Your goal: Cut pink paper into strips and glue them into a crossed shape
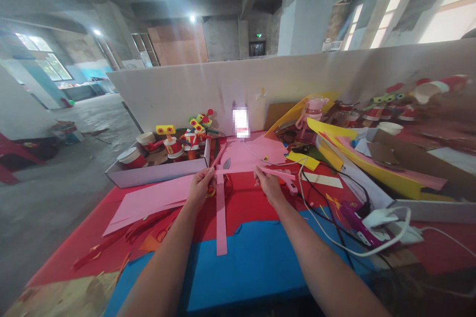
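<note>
A pink paper strip is stretched level between my two hands above the red sheet. My left hand pinches its left end, while my right hand grips it further along, its free end passing out to the right. Near my left fingers, a second pink strip crosses the first and runs down toward me over the blue sheet; I cannot tell whether they are joined. Beside my left hand, scissors show a blade, partly hidden. A pink tool like a glue gun lies right of my right hand.
At left, a white box holds cup figures. Pink sheets lie nearby. A purple power strip with tangled cables occupies the right, beside a box of yellow sheets. A lit, blurred-out screen stands at the back.
</note>
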Demonstrator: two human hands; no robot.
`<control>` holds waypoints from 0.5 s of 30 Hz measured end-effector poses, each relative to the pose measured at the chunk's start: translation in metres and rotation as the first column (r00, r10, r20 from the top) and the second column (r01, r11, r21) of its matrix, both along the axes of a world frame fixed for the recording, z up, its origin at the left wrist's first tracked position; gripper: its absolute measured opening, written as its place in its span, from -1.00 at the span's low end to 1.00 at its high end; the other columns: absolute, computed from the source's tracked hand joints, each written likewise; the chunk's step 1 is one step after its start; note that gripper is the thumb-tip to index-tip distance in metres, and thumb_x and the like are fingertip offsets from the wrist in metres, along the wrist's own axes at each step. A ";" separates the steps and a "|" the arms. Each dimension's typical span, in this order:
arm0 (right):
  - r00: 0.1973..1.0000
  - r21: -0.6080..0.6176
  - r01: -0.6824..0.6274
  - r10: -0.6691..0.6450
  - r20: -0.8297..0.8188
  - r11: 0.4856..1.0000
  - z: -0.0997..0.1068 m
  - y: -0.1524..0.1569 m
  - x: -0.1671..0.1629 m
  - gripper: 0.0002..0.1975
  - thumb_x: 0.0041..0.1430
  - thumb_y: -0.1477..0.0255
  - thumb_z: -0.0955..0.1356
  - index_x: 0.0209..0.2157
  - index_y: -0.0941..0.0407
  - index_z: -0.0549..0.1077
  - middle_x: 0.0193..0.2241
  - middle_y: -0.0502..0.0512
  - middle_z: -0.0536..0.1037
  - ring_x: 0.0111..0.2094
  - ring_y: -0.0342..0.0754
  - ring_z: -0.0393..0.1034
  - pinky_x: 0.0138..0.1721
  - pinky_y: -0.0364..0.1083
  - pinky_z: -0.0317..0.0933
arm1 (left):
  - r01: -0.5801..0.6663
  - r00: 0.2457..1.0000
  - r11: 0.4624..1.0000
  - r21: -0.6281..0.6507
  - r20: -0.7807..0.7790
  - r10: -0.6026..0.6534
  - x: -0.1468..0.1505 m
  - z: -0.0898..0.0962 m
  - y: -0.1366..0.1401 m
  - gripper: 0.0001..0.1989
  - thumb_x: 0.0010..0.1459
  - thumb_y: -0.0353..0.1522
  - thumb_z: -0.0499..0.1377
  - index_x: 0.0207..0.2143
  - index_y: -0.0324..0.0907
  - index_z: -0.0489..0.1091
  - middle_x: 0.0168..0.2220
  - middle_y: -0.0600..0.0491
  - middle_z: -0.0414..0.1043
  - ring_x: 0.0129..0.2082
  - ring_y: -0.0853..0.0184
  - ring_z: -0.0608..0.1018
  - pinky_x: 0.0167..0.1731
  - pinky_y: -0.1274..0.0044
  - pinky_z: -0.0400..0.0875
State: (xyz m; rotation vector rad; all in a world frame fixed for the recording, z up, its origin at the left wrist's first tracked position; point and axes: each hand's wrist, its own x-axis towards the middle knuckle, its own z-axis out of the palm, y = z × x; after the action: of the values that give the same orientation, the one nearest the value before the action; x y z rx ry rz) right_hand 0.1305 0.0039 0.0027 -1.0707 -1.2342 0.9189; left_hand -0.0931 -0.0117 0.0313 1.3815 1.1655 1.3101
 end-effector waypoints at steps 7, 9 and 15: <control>0.955 -0.017 0.270 -0.270 -0.122 0.963 -0.004 0.007 0.008 -0.43 0.14 -0.12 0.21 -0.59 0.09 0.32 -0.71 -0.01 0.36 -0.65 -0.11 0.29 -0.59 -0.13 0.20 | 0.254 0.886 0.966 -0.053 -0.387 -0.255 0.008 0.019 -0.008 -0.66 0.05 -0.12 0.19 -0.58 -0.19 0.37 -0.65 0.11 0.31 -0.64 0.47 0.30 -0.63 0.62 0.15; 0.942 -0.025 0.282 -0.282 -0.183 0.959 0.000 0.006 0.009 -0.44 0.15 -0.12 0.21 -0.56 0.09 0.32 -0.68 -0.01 0.38 -0.66 -0.13 0.29 -0.61 -0.14 0.21 | 0.259 0.884 0.958 -0.125 -0.368 -0.287 0.008 0.027 -0.012 -0.68 0.07 -0.12 0.15 -0.54 -0.18 0.36 -0.69 0.12 0.32 -0.68 0.46 0.28 -0.65 0.62 0.12; 0.961 -0.034 0.120 -0.124 -0.248 0.992 0.004 -0.003 -0.002 -0.46 0.16 -0.09 0.18 -0.48 0.11 0.38 -0.63 -0.01 0.38 -0.62 -0.14 0.29 -0.63 -0.17 0.23 | -0.063 0.930 0.979 -0.193 -0.367 -0.012 -0.031 0.046 -0.025 -0.67 0.06 -0.10 0.09 -0.51 -0.18 0.32 -0.77 0.15 0.26 -0.77 0.47 0.20 -0.69 0.62 0.02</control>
State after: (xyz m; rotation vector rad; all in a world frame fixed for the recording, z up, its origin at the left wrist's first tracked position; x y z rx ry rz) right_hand 0.1288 0.0006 0.0069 -0.9997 -0.9431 0.9399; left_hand -0.1244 -0.0362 0.0769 1.5015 1.5267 0.9393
